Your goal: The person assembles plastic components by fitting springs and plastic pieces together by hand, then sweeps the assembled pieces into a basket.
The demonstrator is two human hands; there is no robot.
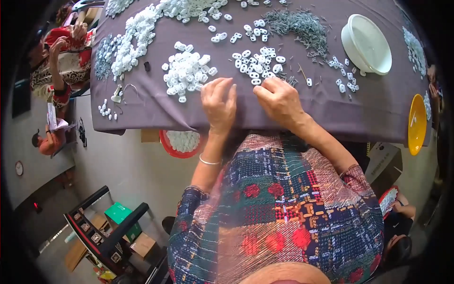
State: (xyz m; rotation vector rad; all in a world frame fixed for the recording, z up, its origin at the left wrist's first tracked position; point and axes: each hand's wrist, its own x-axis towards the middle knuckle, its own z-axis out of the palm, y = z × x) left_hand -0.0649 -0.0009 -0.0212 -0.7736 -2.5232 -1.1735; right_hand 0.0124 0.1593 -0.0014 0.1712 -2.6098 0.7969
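At the near edge of the cloth-covered table, my left hand (219,105) is closed, its fingers curled. It is nearest to a heap of small white plastic pieces with two holes each (185,73). My right hand (280,100) is closed too, fingertips bent in toward the left hand, just below a looser cluster of similar white pieces (257,64). A gap separates the two hands. Whatever either set of fingers may hold is too small or hidden to make out. Close to the right hand lies a thin stick (302,72) beside a single white piece.
Small grey pins (300,31) lie heaped at the back. A white bowl (366,45) tilts at the right, and a yellow plate (416,124) is at the right edge. More white pieces (135,40) spread back left. A red basin (182,143) stands below the table.
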